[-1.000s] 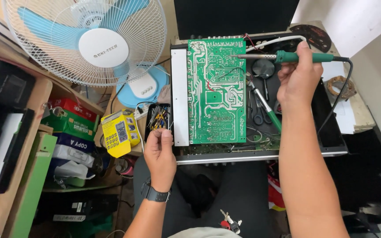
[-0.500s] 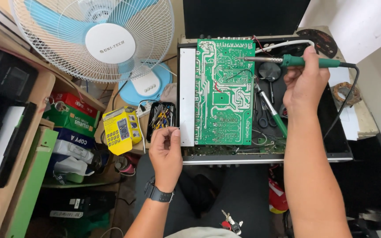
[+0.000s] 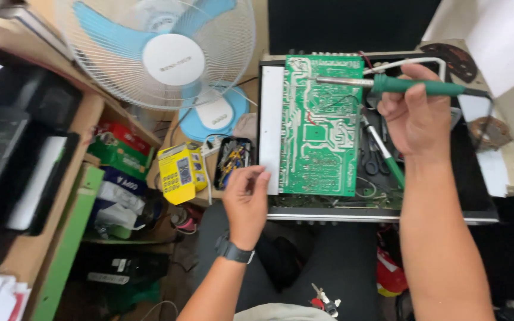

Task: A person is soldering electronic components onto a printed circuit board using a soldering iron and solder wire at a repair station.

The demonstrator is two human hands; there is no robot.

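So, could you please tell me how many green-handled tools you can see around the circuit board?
2: a soldering iron held in the right hand over the board's top edge, and a second tool lying right of the circuit board. Others may be hidden under the hand.

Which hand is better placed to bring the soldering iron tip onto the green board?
Right. The right hand grips the soldering iron, tip over the circuit board. The left hand sits at the board's lower-left edge.
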